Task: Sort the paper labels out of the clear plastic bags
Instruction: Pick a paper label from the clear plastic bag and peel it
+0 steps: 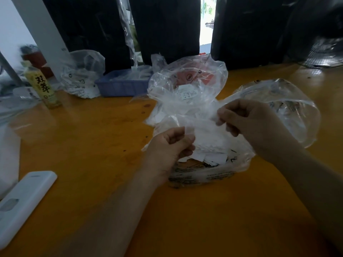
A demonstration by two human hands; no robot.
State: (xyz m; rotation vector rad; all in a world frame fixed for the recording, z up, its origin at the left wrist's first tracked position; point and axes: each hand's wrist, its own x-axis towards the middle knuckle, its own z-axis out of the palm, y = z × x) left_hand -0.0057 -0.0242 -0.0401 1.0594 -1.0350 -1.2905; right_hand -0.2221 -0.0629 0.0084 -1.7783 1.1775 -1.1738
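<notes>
Hands meet over the orange wooden table (89,130): the left hand (167,145) and right hand (246,121) each pinch a crumpled clear plastic bag (196,119) above a heap of white paper labels (209,145). Bare tabletop lies at six and nine o'clock; a white remote (22,203) nears the eight o'clock edge.

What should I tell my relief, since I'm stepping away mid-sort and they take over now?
Left hand pinches a small clear plastic bag, stretched to the right hand, which grips its other end.
Below them, a large printed plastic bag on the orange wooden table holds a heap of white paper labels.
More crumpled clear bags lie behind, some with labels inside.
Left: empty those bags too.
</notes>
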